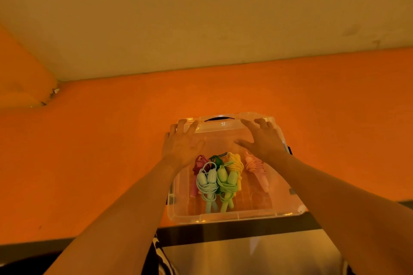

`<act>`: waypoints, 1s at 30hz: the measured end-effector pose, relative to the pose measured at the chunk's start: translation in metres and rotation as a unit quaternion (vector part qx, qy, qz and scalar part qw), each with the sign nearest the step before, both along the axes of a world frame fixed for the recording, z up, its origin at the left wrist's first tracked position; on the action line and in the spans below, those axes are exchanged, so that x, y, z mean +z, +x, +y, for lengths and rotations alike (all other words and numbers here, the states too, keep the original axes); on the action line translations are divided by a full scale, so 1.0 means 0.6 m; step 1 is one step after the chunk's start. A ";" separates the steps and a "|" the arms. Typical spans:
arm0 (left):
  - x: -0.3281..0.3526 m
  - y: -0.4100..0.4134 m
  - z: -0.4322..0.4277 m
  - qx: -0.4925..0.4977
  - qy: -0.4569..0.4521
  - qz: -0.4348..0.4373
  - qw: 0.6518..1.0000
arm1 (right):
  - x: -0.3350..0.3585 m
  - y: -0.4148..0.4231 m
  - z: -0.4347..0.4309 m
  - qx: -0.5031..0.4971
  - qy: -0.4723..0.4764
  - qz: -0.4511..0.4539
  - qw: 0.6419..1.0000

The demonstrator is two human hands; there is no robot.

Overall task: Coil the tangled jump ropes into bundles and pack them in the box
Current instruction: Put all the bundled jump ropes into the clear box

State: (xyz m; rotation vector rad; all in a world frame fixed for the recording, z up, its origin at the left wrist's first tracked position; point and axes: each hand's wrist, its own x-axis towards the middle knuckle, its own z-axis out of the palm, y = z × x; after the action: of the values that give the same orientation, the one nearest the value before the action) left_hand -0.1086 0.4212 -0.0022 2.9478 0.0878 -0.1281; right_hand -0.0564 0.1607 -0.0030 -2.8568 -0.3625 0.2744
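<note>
A clear plastic box (237,213) sits at the near edge of the orange table, with a clear lid (220,128) lying on top. Through the lid I see several coiled jump ropes: a light blue bundle (206,184), a light green bundle (226,185), a yellow one (237,163), a pink one (257,168), a red one (197,164) and a dark green one (215,158). My left hand (181,143) lies flat on the lid's far left part, fingers spread over its edge. My right hand (261,137) rests flat on the far right part.
The orange table (100,152) stretches left, right and behind the box up to a pale wall (201,18). A dark table edge (234,230) runs under the box's near side. A black handle (218,117) shows at the lid's far rim.
</note>
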 end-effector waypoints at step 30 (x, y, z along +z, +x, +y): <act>-0.060 0.074 0.038 -0.039 -0.085 -0.018 0.995 | -0.027 0.115 0.014 0.050 0.003 0.026 0.998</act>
State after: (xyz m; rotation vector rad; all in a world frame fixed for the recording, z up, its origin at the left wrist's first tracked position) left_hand -0.0642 0.4438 -0.0383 2.7819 -0.0420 -0.0878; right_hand 0.0126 0.1691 -0.0192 -2.8243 -0.4963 0.3646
